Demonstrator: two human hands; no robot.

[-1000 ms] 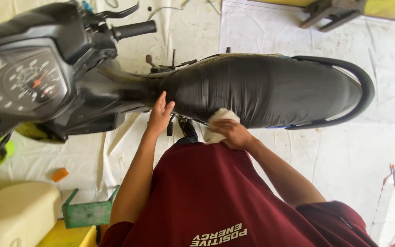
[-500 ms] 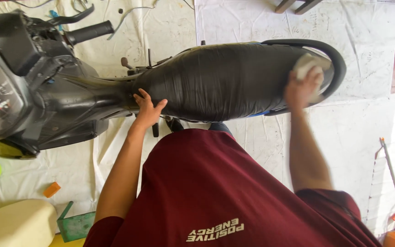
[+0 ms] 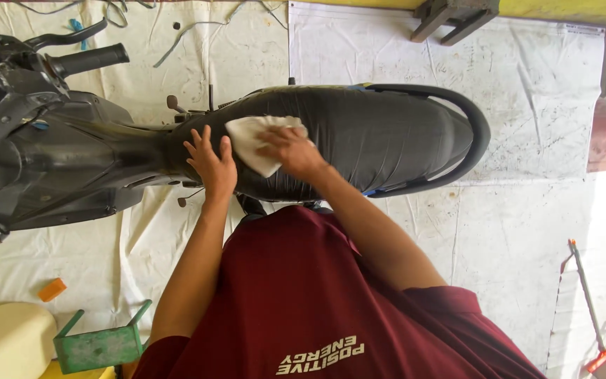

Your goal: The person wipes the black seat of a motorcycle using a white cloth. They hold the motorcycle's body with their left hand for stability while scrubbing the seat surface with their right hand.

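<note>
A black scooter lies across the view, its long black seat (image 3: 380, 133) in the middle and its handlebar grip (image 3: 89, 60) at the upper left. My left hand (image 3: 210, 163) rests flat on the front end of the seat, fingers spread. Just to its right, my right hand (image 3: 290, 151) presses a white cloth (image 3: 252, 140) onto the seat's top. The cloth's right part is hidden under my fingers. A black grab rail (image 3: 471, 116) curves around the seat's rear end.
White sheeting (image 3: 527, 210) covers the floor under the scooter. A green metal stand (image 3: 99, 345) and a cream container (image 3: 5, 340) sit at the lower left, with a small orange block (image 3: 52, 289) nearby. A long tool with a red end (image 3: 594, 316) lies at the right.
My right hand has swept the cloth from the seat's rear end back to its front, beside my left hand. The view has shifted right, so less of the scooter's front shows.
</note>
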